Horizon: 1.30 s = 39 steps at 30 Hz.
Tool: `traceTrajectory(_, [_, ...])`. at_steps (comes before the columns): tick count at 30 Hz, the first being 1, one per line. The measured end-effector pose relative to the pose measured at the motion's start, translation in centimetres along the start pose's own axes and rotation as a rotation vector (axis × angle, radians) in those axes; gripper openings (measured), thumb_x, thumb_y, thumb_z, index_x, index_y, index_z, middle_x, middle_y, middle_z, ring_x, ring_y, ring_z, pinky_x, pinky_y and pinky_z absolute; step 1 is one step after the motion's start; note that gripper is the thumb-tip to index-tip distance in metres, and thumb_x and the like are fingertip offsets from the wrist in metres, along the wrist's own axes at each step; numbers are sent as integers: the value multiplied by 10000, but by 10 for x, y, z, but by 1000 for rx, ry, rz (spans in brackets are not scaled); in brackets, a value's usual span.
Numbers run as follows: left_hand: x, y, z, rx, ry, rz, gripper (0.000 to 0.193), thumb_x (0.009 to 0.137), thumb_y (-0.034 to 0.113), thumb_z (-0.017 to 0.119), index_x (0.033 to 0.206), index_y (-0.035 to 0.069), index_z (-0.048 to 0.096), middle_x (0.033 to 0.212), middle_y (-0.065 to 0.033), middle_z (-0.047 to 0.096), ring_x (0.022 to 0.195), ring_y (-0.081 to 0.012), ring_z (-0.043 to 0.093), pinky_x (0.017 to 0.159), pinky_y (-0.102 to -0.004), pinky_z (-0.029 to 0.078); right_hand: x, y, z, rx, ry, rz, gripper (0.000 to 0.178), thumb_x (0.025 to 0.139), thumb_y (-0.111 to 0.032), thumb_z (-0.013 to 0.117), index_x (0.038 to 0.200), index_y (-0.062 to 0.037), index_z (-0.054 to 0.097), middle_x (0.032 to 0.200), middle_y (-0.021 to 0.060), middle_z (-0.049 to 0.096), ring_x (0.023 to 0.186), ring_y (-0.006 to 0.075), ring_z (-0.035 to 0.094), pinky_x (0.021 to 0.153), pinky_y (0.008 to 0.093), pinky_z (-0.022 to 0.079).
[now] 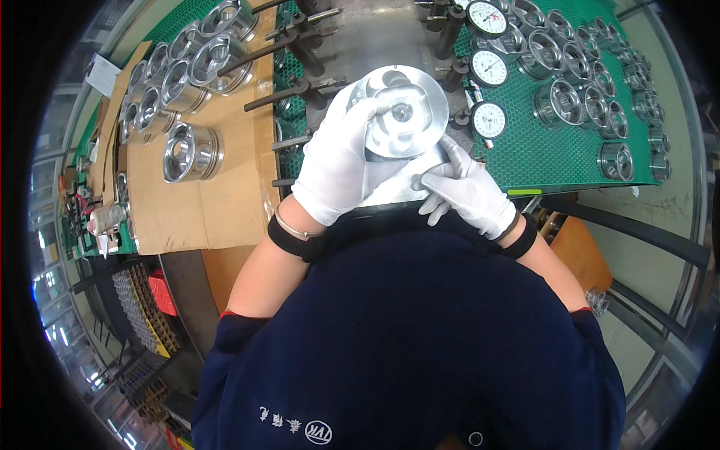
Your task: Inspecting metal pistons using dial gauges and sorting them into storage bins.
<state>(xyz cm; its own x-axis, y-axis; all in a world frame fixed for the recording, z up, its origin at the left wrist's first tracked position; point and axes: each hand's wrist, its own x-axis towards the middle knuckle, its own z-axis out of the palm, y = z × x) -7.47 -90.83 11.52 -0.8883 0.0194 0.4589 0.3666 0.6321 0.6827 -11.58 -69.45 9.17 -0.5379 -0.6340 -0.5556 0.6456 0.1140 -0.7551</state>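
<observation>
A round silvery metal piston (430, 118) is tilted up over the bench, its crown with the dished hollow facing me. My left hand (337, 154), in a white glove, is closed on its left side, thumb lying across the crown. At the lower right of the piston is my gloved right hand (469, 191); index finger and thumb are bent around its lower edge, while the other fingers curl below. The piston's underside and some fingertips are hidden.
More pistons (192, 152) stand on cardboard (217, 214) at the left. Several others (559, 103) stand on a green mat (517, 161) at the right. Dial gauges (490, 120) line the right of the metal plate (375, 37); rods on posts (304, 90) jut from its left.
</observation>
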Motion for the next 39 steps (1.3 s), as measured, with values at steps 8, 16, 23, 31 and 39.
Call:
traceTrajectory(8, [-2,-1,0,7,4,0,671,657,206,897,1240,115,578,1299,-183,538,1169,-362,577,963,-412,503,-6,4,1,-51,7,-33,892,913,-59,611,1567,-25,4,979,150,643,650,198,673,517,296,564])
traceTrajectory(16, [0,-7,1,20,0,23,704,650,183,899,1257,113,551,1311,-198,520,1171,-376,573,967,-427,502,-3,-2,1,-43,-5,-3,914,908,-63,612,1571,-46,-17,977,158,652,643,207,673,513,310,564])
traceTrajectory(23, [0,-7,3,5,17,30,690,644,183,901,1230,95,548,1307,-198,518,1163,-376,573,949,-431,505,-4,-7,4,-57,8,7,921,897,-52,618,1572,-54,-8,941,154,658,624,214,672,506,316,560])
traceTrajectory(31, [2,-3,3,-2,13,17,726,638,182,902,1269,106,549,1308,-192,519,1173,-376,566,957,-426,501,-4,-6,5,-54,32,19,913,892,-48,618,1573,-49,9,932,157,662,628,213,675,506,314,556])
traceTrajectory(39, [-1,-6,2,32,-25,-7,743,639,165,899,1283,110,532,1327,-199,499,1182,-384,559,964,-428,498,-2,-7,6,-84,28,16,906,886,-53,621,1571,-42,29,864,137,667,635,207,675,502,323,552])
